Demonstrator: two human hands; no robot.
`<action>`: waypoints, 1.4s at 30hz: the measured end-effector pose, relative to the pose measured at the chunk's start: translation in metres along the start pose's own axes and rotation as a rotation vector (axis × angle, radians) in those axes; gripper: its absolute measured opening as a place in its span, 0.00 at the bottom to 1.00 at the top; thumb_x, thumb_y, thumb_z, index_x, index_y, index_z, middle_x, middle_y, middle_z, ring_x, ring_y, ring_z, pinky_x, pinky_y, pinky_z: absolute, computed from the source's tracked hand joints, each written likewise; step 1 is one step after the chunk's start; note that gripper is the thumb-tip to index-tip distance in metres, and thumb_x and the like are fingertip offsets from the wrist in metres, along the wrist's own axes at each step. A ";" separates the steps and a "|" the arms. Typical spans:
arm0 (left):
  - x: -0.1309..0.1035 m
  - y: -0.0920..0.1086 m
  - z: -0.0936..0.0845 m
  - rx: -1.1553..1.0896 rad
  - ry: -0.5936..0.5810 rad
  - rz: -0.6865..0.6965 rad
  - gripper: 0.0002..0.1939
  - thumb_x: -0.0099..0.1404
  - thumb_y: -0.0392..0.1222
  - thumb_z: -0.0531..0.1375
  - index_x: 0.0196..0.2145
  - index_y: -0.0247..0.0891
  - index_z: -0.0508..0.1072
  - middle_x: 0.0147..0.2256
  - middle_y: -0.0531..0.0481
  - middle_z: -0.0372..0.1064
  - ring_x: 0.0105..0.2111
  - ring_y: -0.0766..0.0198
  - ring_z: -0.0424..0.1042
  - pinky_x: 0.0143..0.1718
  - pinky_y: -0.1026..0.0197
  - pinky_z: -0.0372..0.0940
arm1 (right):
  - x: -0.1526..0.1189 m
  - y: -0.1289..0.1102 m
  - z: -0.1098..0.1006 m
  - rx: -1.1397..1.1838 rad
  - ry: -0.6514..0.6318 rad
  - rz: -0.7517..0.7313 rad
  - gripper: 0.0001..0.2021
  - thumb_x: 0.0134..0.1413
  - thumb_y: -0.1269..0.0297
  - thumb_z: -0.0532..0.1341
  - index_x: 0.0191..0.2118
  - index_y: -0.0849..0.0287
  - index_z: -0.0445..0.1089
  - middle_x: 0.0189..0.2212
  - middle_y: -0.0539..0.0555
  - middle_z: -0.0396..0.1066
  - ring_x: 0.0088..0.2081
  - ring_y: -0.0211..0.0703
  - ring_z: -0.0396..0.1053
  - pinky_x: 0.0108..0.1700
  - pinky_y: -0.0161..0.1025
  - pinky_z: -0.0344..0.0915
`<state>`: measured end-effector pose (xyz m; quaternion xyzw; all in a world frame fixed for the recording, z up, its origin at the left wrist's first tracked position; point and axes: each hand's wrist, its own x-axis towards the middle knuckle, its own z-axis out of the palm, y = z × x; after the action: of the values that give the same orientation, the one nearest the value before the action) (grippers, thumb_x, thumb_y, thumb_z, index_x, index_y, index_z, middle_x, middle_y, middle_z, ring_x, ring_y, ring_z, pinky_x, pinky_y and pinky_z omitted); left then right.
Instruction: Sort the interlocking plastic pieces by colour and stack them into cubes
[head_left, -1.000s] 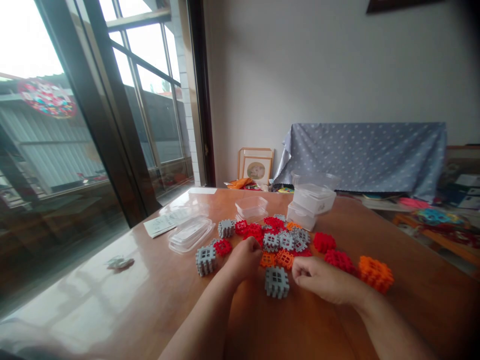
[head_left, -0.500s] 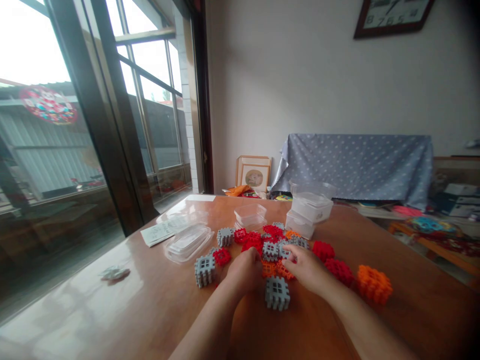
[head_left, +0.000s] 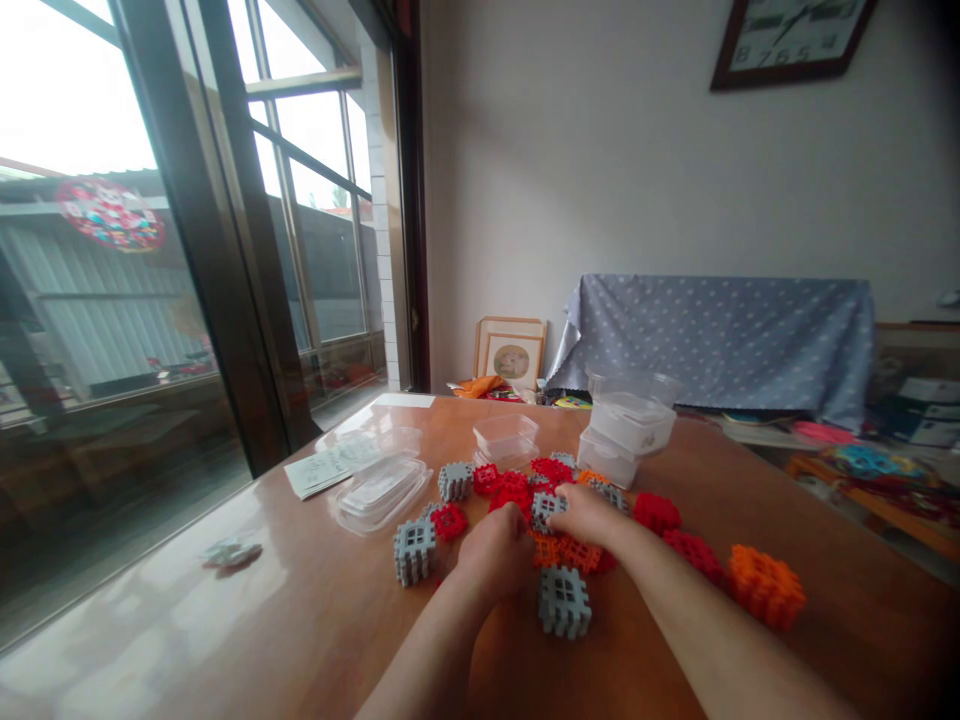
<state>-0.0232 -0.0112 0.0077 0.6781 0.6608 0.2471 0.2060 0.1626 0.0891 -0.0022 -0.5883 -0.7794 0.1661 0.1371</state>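
Observation:
My left hand (head_left: 496,550) is closed, its fingers curled beside the pile of red pieces (head_left: 511,488); what it holds, if anything, is hidden. My right hand (head_left: 589,515) has its fingers closed at the right edge of a grey lattice block (head_left: 546,510) in the middle of the pile. Orange pieces (head_left: 579,552) lie just below, between the hands. Nearer to me stands a grey stack (head_left: 564,603). Another grey stack (head_left: 415,552) and a red piece (head_left: 448,521) are left of my left hand. Red stacks (head_left: 691,555) and an orange stack (head_left: 765,586) sit by my right forearm.
Clear plastic boxes (head_left: 626,422) are stacked at the back of the wooden table (head_left: 300,620). Clear lids (head_left: 381,492), a paper (head_left: 319,470) and a small plastic packet (head_left: 231,553) lie on the left. An open clear box (head_left: 506,436) stands behind the pieces.
My right hand has moved left to the grey block in the middle, its fingers now drawn together there. My left hand stays closed near the same spot. The view has shifted slightly.

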 end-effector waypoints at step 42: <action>-0.003 0.004 -0.006 0.073 -0.005 -0.038 0.08 0.61 0.43 0.56 0.37 0.42 0.72 0.35 0.48 0.75 0.33 0.58 0.72 0.29 0.61 0.53 | -0.021 -0.002 -0.017 0.239 -0.057 -0.005 0.21 0.47 0.58 0.69 0.46 0.60 0.70 0.23 0.45 0.67 0.26 0.37 0.63 0.27 0.33 0.52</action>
<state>-0.0234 -0.0145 0.0150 0.6732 0.6816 0.2171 0.1873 0.1739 0.0699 0.0136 -0.5607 -0.7592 0.2742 0.1846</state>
